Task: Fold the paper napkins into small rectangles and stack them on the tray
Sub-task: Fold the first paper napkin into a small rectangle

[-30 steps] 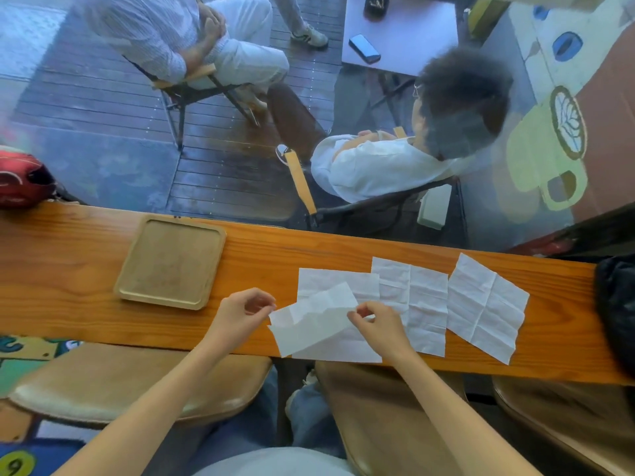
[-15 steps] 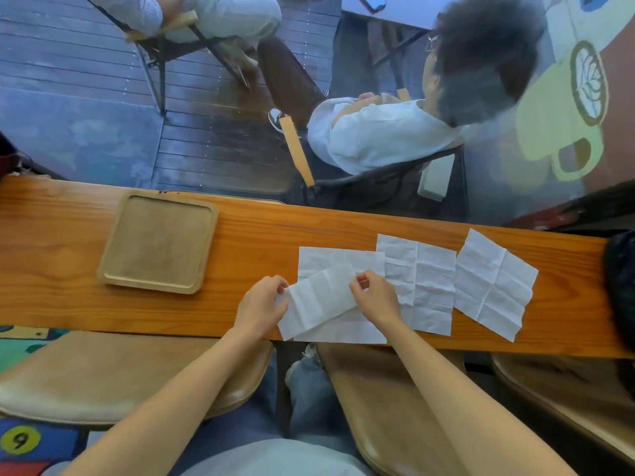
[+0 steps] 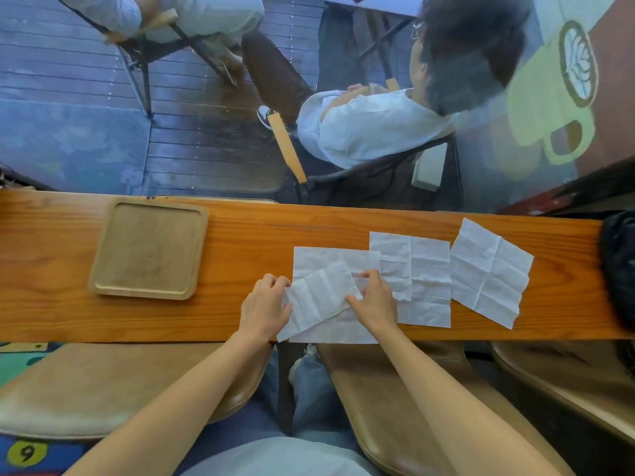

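A half-folded white napkin (image 3: 318,297) lies tilted on the wooden counter (image 3: 240,235), resting on top of a flat unfolded napkin (image 3: 330,259). My left hand (image 3: 264,307) pinches its left edge, and my right hand (image 3: 372,300) pinches its right end. Two more unfolded napkins lie to the right, one in the middle (image 3: 412,273) and one at the far right (image 3: 489,273). An empty wooden tray (image 3: 103,269) sits on the counter to the left of my hands.
A dark bag (image 3: 618,269) rests at the counter's right end. Brown stools (image 3: 86,383) stand below the counter's near edge. Beyond a glass pane behind the counter, a person (image 3: 378,125) sits in a chair.
The napkin was lifted and loose a second ago; now it lies pressed flatter on the counter, with both hands at its ends. The view has shifted closer.
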